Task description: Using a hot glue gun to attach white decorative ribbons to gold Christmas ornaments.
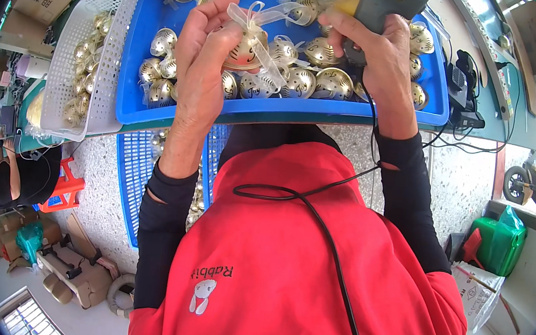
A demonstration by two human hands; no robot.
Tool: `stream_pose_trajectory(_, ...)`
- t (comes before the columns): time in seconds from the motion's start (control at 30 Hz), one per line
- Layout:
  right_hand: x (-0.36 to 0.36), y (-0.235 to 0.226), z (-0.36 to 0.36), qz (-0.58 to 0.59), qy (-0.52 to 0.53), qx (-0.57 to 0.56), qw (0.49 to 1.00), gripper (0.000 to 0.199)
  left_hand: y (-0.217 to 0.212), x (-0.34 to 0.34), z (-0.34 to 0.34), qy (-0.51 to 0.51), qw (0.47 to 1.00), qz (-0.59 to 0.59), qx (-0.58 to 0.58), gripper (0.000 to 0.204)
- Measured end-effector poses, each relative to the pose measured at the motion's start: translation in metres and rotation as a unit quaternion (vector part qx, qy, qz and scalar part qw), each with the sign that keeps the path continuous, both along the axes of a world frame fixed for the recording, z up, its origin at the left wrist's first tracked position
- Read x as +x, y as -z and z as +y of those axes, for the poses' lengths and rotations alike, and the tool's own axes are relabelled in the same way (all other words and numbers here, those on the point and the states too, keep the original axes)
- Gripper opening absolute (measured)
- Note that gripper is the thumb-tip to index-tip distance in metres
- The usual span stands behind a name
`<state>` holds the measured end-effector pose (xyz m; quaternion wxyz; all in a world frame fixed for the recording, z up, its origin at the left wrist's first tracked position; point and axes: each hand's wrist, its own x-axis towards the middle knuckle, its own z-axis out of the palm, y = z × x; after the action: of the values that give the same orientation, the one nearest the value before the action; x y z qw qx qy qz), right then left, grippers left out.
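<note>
My left hand (204, 59) is closed round a gold bell ornament (245, 54) with dark cut-out lettering. A sheer whitish ribbon bow (254, 22) is on top of it. In my right hand (385, 61) is a black corded hand tool (384, 8) with a yellow front part, its exact kind unclear. The yellow part points left, a little apart from the bow. Beneath both hands, a blue tray (275, 109) holds several similar gold bells (333, 83) with ribbons.
Left of the tray stands a white perforated basket (57, 85) of bells. A blue crate (129, 177) sits below the table edge. Black adapters (462, 87) and cables lie at right. A black cable (332, 242) crosses my red apron. Another person (20, 170) is at far left.
</note>
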<state>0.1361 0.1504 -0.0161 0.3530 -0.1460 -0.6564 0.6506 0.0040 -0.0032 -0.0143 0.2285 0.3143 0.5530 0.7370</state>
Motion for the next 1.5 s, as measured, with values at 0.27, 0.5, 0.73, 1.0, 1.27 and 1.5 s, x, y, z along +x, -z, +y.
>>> stream_pose_trajectory(0.27,-0.011,-0.003,-0.006,-0.009,-0.027,-0.105,0.994,0.03,-0.005,0.008,-0.004,0.062,0.997,-0.003,-0.046,0.038)
stream_pose_trajectory(0.5,-0.024,-0.033,-0.005,-0.008,-0.056,-0.105,0.993,0.018,-0.004,0.006,-0.006,0.177,0.983,-0.041,-0.03,0.035)
stream_pose_trajectory(0.73,-0.034,-0.025,0.001,-0.052,-0.04,-0.035,0.997,0.023,0.0,0.004,-0.007,0.217,0.975,-0.044,-0.03,0.031)
stream_pose_trajectory(1.0,-0.008,-0.032,-0.01,0.004,-0.027,-0.116,0.993,0.021,0.007,0.004,-0.004,0.093,0.991,0.064,-0.066,0.032)
stream_pose_trajectory(1.27,-0.025,-0.01,-0.018,0.024,-0.039,0.063,0.997,0.02,0.014,0.005,-0.001,0.03,0.971,0.215,-0.099,0.036)
stream_pose_trajectory(1.5,-0.022,-0.014,-0.028,-0.038,-0.006,-0.007,0.999,0.02,0.013,0.006,-0.004,0.036,0.989,0.131,-0.059,0.035)
